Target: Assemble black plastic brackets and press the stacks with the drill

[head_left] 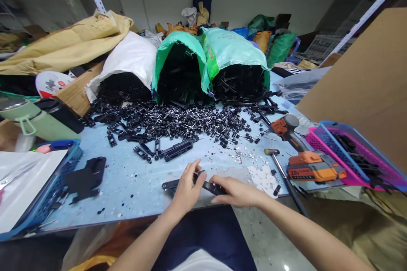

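A long flat black plastic part (169, 185) lies near the front edge of the light blue table (127, 178). My left hand (187, 190) rests on its middle with fingers curled, pinching a small black piece on top of it. My right hand (237, 191) presses down on the part's right end with fingers closed over it. Beyond my hands a heap of small black parts with metal pins (184, 123) spreads across the table.
Three open sacks of black parts (181, 72) lie at the back. An orange cordless drill (302, 156), a hammer (280, 169) and white discs (263, 175) sit right of my hands. Pink and blue baskets (356, 152) stand at right, a blue basket (60, 173) and green bottle (38, 123) at left.
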{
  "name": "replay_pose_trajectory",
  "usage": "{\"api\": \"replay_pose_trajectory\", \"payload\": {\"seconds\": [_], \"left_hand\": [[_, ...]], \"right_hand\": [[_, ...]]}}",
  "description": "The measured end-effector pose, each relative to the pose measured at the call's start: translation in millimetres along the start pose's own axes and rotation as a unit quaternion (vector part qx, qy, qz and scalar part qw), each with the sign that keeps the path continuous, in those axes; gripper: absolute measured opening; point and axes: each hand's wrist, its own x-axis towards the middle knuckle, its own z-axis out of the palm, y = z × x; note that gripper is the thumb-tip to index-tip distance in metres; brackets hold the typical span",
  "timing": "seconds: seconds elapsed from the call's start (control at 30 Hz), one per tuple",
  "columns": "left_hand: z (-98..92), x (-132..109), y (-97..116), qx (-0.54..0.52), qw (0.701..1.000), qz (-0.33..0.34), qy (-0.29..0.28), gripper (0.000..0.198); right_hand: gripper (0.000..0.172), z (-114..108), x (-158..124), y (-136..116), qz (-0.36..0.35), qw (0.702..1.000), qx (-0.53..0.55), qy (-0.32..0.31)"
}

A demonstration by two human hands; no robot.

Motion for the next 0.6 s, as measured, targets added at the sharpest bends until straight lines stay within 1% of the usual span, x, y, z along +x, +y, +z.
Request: {"api": "replay_pose_trajectory", "payload": {"seconds": [0.07, 0.13, 0.2, 0.3, 0.4, 0.43, 0.53, 0.6], "left_hand": [[-5.2, -0.1, -6.4, 0.106, 0.990, 0.068, -0.058, 0.052], [-9.3, 0.6, -14.2, 0.193, 0.970, 0.086, -0.123, 0.058], [-10.3, 0.9, -20.7, 0.247, 0.952, 0.089, -0.155, 0.063], [-8.0, -0.2, -24.8, 0.288, 0.940, 0.105, -0.152, 0.066], [-6.5, -2.9, -25.6, 0.302, 0.935, 0.124, -0.136, 0.065], [-6.7, -3.9, -26.1, 0.303, 0.936, 0.127, -0.130, 0.063], [-8.7, -6.1, -28.8, 0.297, 0.937, 0.136, -0.126, 0.044], [-10.3, -7.3, -31.0, 0.290, 0.937, 0.145, -0.126, 0.036]], "right_hand": [[0.035, 2.6, 0.8, 0.5, -0.016, 0.993, -0.120, 0.015], [0.032, 6.9, 3.5, 5.2, -0.019, 0.979, -0.203, 0.003], [0.034, 12.1, 7.3, 10.7, -0.004, 0.965, -0.263, -0.001], [0.036, 19.4, 12.7, 12.7, 0.023, 0.948, -0.316, 0.015], [0.035, 24.1, 15.0, 5.1, 0.036, 0.933, -0.357, 0.041], [0.034, 25.1, 15.1, 1.2, 0.038, 0.927, -0.370, 0.050], [0.033, 26.5, 14.7, -11.8, 0.041, 0.909, -0.408, 0.077], [0.031, 25.9, 14.6, -19.2, 0.040, 0.901, -0.424, 0.086]]}}
